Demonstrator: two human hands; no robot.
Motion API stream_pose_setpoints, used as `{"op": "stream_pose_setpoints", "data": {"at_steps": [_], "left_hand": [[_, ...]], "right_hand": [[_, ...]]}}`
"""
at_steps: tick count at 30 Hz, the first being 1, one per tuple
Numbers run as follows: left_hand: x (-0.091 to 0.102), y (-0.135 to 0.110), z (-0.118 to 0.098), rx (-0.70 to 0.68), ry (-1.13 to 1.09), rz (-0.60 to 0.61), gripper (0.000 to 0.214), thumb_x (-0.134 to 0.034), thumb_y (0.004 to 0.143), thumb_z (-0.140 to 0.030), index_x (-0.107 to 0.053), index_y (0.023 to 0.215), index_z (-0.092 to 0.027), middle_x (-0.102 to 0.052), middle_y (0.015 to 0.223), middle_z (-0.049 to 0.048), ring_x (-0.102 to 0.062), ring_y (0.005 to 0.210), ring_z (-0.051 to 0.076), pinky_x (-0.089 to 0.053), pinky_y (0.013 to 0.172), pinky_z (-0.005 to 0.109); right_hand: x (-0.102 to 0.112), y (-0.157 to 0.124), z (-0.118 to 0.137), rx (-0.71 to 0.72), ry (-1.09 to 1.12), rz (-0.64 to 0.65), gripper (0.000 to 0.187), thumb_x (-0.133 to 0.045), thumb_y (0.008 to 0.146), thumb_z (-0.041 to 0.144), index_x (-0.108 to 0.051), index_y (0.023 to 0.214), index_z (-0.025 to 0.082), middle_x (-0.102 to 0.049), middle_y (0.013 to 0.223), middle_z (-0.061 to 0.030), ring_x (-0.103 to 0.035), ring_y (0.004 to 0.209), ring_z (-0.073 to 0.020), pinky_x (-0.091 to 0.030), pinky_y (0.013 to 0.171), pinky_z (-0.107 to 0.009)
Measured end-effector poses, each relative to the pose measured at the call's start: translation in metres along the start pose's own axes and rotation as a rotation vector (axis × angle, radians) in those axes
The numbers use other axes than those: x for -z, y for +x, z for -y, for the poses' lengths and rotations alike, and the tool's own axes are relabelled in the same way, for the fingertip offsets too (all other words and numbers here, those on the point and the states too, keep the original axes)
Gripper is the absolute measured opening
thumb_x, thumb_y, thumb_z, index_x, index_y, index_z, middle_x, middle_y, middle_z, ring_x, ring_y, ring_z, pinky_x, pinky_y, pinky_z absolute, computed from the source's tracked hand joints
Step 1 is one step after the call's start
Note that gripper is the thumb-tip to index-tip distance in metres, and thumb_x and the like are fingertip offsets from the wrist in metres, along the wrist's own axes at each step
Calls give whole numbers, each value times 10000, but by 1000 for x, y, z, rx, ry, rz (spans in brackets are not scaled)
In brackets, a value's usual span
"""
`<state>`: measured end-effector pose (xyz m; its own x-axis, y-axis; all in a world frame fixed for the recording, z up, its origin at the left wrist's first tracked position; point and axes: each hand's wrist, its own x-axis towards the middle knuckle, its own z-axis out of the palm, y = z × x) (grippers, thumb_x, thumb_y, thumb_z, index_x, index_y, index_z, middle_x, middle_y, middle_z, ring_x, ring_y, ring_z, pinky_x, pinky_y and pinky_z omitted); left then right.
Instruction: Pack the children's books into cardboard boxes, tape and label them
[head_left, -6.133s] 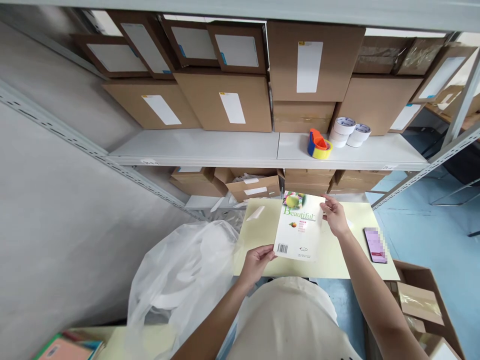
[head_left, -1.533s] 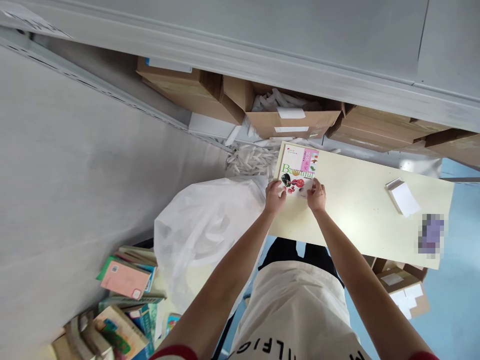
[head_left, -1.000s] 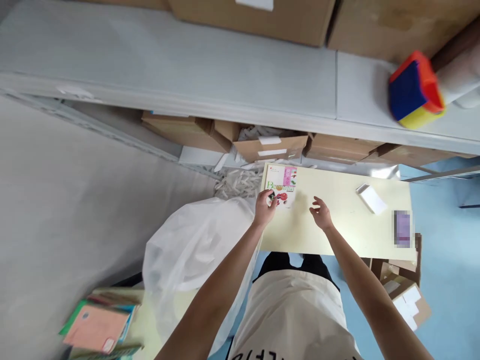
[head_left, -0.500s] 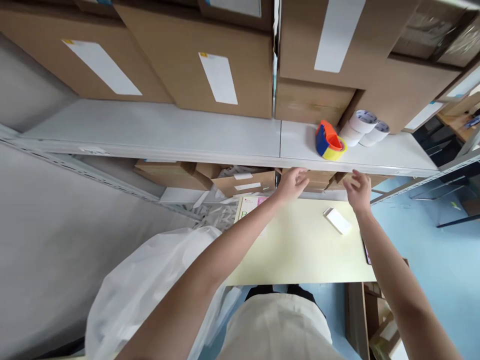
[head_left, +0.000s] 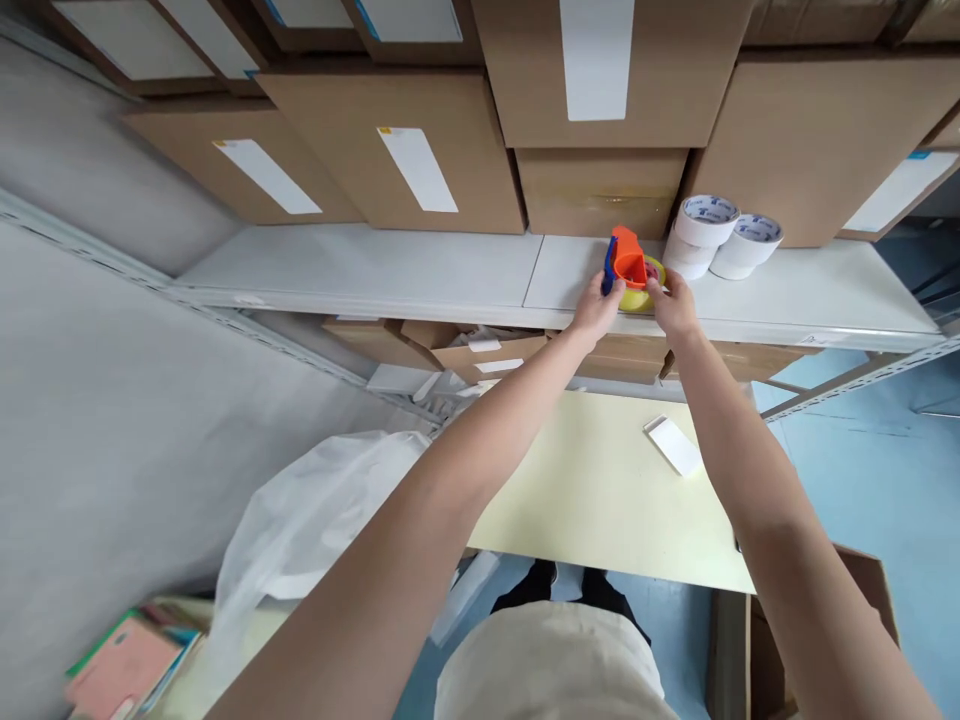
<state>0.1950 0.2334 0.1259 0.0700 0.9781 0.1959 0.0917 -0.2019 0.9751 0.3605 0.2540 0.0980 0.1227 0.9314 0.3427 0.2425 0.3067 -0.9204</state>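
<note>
2 bare hands are closed on the orange-and-blue tape dispenser (head_left: 628,266), the left hand (head_left: 600,306) at about its 8 o'clock, the right hand (head_left: 675,304) at its 4. It is held at the shelf (head_left: 375,265), at 2 o'clock from view centre; whether it is lifted cannot be told. The white tape rolls (head_left: 706,222), at its 2 o'clock, could be toppled by a rightward swing; an uneven grip could let it be dropped.

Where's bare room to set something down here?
Free: the shelf left of the tape dispenser, before the cartons; the tabletop between left forearm and white paper stack. Crowded: around the dispenser, by left hand, right hand and tape rolls.
</note>
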Motion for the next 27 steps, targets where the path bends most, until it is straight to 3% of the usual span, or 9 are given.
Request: {"op": "stream_pose_setpoints", "data": {"at_steps": [3, 5, 8, 10, 13, 15, 18, 22, 27], "left_hand": [[-3, -17, -15, 57, -95, 5, 435, -515, 962, -535, -519, 1291, -250, -622, 1301, 69, -554, 1291, 256, -417, 1088, 499], [-3, -40, -30, 41, -141, -37, 482, -472, 969, -582, -474, 1335, -267, -579, 1345, 60, -509, 1335, 258, -413, 1087, 501], [-3, -99, -48, 44, -180, -64, 514, -412, 963, -643, -455, 1346, -303, -550, 1365, 47, -463, 1373, 266, -454, 1051, 472], [-5, -150, -47, 78, -215, -62, 538, -426, 935, -680, -481, 1322, -311, -541, 1387, 56, -466, 1364, 278, -496, 1004, 453], [-12, -227, -20, 207, -253, -25, 653, -506, 856, -734, -501, 1327, -281, -509, 1434, 106, -474, 1338, 304, -522, 971, 450], [-19, -271, 10, 333, -255, -9, 746, -583, 793, -741, -488, 1363, -269, -461, 1483, 131, -440, 1363, 328, -500, 1001, 463], [-29, -319, 55, 629, -245, 31, 786, -605, 762, -744, -480, 1388, -286, -413, 1534, 135, -413, 1394, 349, -464, 1035, 504], [-38, -348, 95, 854, -232, 118, 682, -570, 802, -712, -502, 1368, -337, -454, 1529, 93, -382, 1433, 323, -417, 1078, 525], [-50, -342, 122, 918, -171, 181, 647, -460, 865, -714, -493, 1382, -327, -427, 1559, 82, -373, 1445, 303, -427, 1065, 485]], "right_hand": [[0, -13, 11, 40, 26, -25, 619, -630, 851, 579, -521, 1339, 215, -620, 1267, -108, -602, 1148, -261, -524, 958, -491], [7, -37, 29, 89, 13, -39, 617, -638, 855, 572, -495, 1357, 244, -580, 1324, -102, -566, 1217, -265, -514, 979, -479], [23, -101, 57, 93, 23, -52, 618, -661, 854, 540, -453, 1384, 300, -510, 1411, -93, -530, 1273, -263, -520, 979, -448], [33, -156, 64, 30, 72, -51, 639, -692, 835, 518, -439, 1389, 322, -510, 1409, -90, -548, 1243, -256, -542, 947, -433], [40, -244, 44, -152, 129, -59, 670, -732, 792, 502, -458, 1375, 317, -502, 1399, -100, -550, 1207, -257, -579, 865, -410], [39, -299, 14, -310, 125, -71, 709, -746, 759, 512, -474, 1379, 301, -479, 1412, -116, -560, 1142, -251, -587, 844, -422], [35, -366, -36, -506, 109, -67, 683, -739, 723, 531, -541, 1321, 266, -517, 1339, -132, -563, 1064, -253, -597, 811, -447], [36, -418, -82, -693, 113, -103, 705, -741, 663, 529, -566, 1270, 216, -529, 1292, -159, -577, 1023, -267, -598, 795, -468], [50, -432, -111, -695, 10, -75, 641, -653, 752, 492, -549, 1317, 206, -548, 1314, -172, -599, 1063, -277, -573, 866, -495]]}}
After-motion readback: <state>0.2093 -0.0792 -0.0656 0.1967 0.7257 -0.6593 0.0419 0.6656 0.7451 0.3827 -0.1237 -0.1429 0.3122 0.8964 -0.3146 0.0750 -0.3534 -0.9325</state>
